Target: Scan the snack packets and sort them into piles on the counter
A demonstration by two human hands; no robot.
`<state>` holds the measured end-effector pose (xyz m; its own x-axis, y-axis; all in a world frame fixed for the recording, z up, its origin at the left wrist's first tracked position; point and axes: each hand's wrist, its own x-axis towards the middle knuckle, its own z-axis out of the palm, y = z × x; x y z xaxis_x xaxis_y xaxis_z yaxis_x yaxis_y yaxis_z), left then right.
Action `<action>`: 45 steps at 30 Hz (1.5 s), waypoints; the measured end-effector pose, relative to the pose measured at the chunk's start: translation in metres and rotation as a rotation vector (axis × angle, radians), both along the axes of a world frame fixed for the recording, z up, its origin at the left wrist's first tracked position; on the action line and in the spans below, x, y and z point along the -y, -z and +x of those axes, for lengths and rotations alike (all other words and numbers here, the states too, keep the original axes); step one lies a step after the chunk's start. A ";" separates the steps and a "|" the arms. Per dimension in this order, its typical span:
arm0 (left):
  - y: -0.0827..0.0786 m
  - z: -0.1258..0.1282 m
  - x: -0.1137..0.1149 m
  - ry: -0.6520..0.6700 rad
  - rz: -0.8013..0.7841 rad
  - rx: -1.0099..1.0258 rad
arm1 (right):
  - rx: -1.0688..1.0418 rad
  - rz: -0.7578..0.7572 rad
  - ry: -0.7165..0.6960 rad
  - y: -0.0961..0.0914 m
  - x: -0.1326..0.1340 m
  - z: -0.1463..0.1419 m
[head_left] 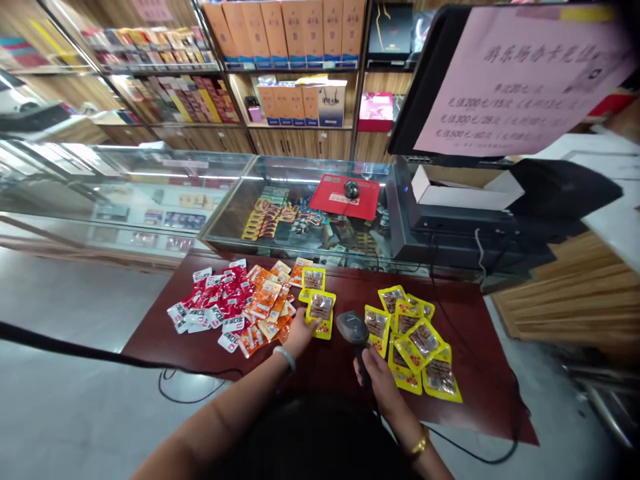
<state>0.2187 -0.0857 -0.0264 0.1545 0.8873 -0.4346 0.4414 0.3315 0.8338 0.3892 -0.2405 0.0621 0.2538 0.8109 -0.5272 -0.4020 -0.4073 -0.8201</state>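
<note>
My right hand (376,380) grips the handle of a dark barcode scanner (353,331), its head raised above the dark red table (340,367). My left hand (301,331) pinches the lower edge of a yellow snack packet (321,312) lying flat on the table; another yellow packet (313,282) lies just behind it. Right of the scanner spreads a pile of several yellow packets (417,350). To the left lie orange packets (265,307) and red and white packets (213,308).
A glass display counter (240,200) runs behind the table, with a red mouse pad and mouse (351,190) on it. A black till and monitor with a pink notice (510,80) stand at right. Cables (190,390) hang off the table's front. Shelves of boxes line the back wall.
</note>
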 end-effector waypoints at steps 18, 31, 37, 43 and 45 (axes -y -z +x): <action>-0.040 0.028 0.014 0.425 0.563 -0.552 | -0.083 -0.095 0.183 0.024 0.039 0.011; -0.016 0.137 0.051 0.829 0.454 -0.671 | -0.056 -0.137 0.391 0.029 0.067 0.015; -0.015 0.112 0.038 0.798 0.357 -0.511 | -0.091 -0.153 0.400 0.030 0.064 0.016; 0.000 0.048 0.033 0.420 0.169 -0.229 | -0.038 -0.073 0.250 0.023 0.046 0.014; 0.004 0.027 0.035 0.332 0.143 -0.185 | -0.026 -0.053 0.171 0.017 0.037 0.012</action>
